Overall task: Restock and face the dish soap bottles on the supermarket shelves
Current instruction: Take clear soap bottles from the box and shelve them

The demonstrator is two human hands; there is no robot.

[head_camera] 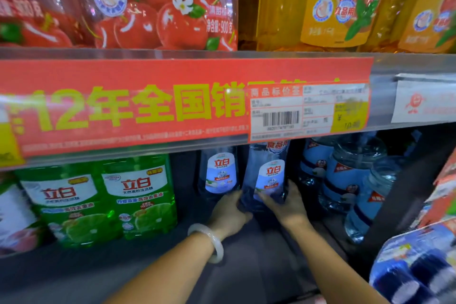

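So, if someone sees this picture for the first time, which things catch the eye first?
First comes the red promotional strip with big yellow characters along the shelf edge. Below it, the left hand and right hand hold a dark blue dish soap bottle on the lower shelf. The green dish soap bottles stand to its left, and red apple-printed packs fill the shelf above.

Two shelves of dish soap

The lower shelf (153, 261) carries green bottles (138, 195) at its left, two dark blue bottles (219, 173) toward the back middle, and pale blue bottles (350, 173) at the right. The upper shelf (407, 66) holds red packs (138, 7) left and yellow bottles (328, 7) right.
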